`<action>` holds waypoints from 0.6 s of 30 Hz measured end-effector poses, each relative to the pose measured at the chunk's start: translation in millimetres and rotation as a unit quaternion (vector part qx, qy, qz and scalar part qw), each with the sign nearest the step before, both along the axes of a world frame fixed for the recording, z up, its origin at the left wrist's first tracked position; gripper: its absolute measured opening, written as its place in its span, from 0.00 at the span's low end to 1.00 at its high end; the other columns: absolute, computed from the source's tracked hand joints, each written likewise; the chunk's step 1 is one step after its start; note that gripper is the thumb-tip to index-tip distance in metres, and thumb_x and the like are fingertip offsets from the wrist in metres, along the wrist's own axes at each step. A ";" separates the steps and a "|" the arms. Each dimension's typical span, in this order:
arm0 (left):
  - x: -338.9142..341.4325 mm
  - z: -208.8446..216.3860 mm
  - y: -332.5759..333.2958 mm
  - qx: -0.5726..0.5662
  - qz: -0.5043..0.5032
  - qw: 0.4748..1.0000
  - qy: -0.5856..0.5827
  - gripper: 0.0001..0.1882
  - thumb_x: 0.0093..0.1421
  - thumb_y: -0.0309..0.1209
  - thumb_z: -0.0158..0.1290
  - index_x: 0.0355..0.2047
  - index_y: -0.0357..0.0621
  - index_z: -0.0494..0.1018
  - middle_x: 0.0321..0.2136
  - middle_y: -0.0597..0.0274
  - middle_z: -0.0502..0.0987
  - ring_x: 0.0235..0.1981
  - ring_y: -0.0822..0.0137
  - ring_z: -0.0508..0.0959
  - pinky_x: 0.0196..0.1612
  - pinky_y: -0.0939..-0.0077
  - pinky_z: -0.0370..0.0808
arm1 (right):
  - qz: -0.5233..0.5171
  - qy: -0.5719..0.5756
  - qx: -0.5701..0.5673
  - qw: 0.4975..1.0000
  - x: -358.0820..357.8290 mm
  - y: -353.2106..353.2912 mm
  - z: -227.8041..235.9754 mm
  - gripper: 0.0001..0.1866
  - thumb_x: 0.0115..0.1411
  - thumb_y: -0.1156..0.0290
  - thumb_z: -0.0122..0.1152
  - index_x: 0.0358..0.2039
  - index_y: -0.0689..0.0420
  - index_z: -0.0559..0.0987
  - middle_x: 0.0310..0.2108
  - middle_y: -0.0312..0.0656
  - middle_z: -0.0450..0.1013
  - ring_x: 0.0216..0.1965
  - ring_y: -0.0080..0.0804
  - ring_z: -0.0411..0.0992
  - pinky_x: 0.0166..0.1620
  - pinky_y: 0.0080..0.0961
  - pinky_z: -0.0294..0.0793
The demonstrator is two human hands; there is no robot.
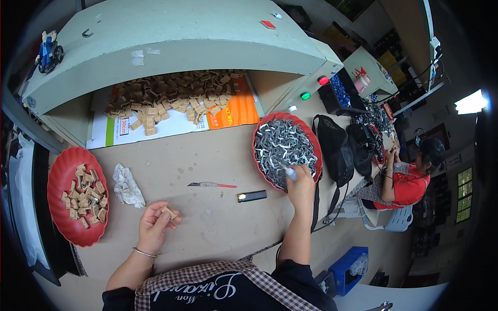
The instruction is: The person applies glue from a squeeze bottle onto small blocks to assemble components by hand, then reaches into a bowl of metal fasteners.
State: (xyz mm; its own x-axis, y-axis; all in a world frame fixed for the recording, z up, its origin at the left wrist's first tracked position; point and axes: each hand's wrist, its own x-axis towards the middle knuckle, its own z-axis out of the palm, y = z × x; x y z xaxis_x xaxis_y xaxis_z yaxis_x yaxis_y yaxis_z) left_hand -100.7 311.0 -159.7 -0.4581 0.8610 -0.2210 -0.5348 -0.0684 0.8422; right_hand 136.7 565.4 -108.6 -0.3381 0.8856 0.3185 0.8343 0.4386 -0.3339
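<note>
Between the thumb and fingers of my left hand (155, 222) is a small tan block-like piece (169, 212). My right hand (302, 187) is closed around a small pale bottle-like tool with a thin tip (290, 173), above the near edge of a red scalloped bowl (258, 163). That bowl is heaped with small dark grey and white parts (285, 145). On the table between my hands lie a thin craft knife (212, 185) with a red end and a black lighter-like object (252, 196). Left of my left hand sits crumpled white tissue (127, 185).
Another red scalloped bowl (53, 194) at far left holds several tan pieces. More tan pieces (171, 98) are piled on a printed sheet under a pale green shelf (171, 39). Black bags (333, 147) lie right of the parts bowl. A person in red (407, 181) works farther right.
</note>
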 end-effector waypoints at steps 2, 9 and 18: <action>2.1 1.7 1.1 -0.022 0.011 1.000 0.013 0.12 0.55 0.27 0.44 0.41 0.44 0.62 0.30 0.60 0.72 0.29 0.71 0.73 0.27 0.85 0.69 | 0.019 0.032 0.010 0.999 2.2 4.1 -1.4 0.09 0.43 0.78 0.57 0.28 0.59 0.74 0.27 0.44 0.68 0.29 0.42 0.69 0.32 0.30 0.67; 1.1 -2.3 -1.2 -0.005 -0.016 0.999 0.035 0.12 0.56 0.27 0.43 0.42 0.43 0.62 0.30 0.55 0.73 0.26 0.73 0.72 0.25 0.84 0.68 | -0.053 0.177 0.006 0.983 18.4 11.5 -11.9 0.09 0.49 0.74 0.58 0.32 0.61 0.75 0.19 0.33 0.68 0.21 0.16 0.65 0.23 0.13 0.63; 0.4 -2.6 -5.8 -0.005 -0.010 0.998 0.060 0.15 0.57 0.26 0.42 0.46 0.42 0.61 0.30 0.57 0.73 0.26 0.75 0.71 0.27 0.84 0.68 | -0.050 0.180 -0.055 0.981 7.9 -4.4 9.0 0.12 0.49 0.75 0.57 0.36 0.61 0.73 0.27 0.40 0.71 0.30 0.24 0.69 0.35 0.21 0.69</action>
State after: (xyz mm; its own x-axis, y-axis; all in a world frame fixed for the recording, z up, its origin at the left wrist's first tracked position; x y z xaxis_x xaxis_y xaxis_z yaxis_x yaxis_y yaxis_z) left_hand -100.3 305.2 -162.3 -0.4647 0.8681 -0.1745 -0.4312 -0.0497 0.9009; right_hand 144.6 561.0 -99.6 -0.1313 0.9441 0.3025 0.6912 0.3059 -0.6547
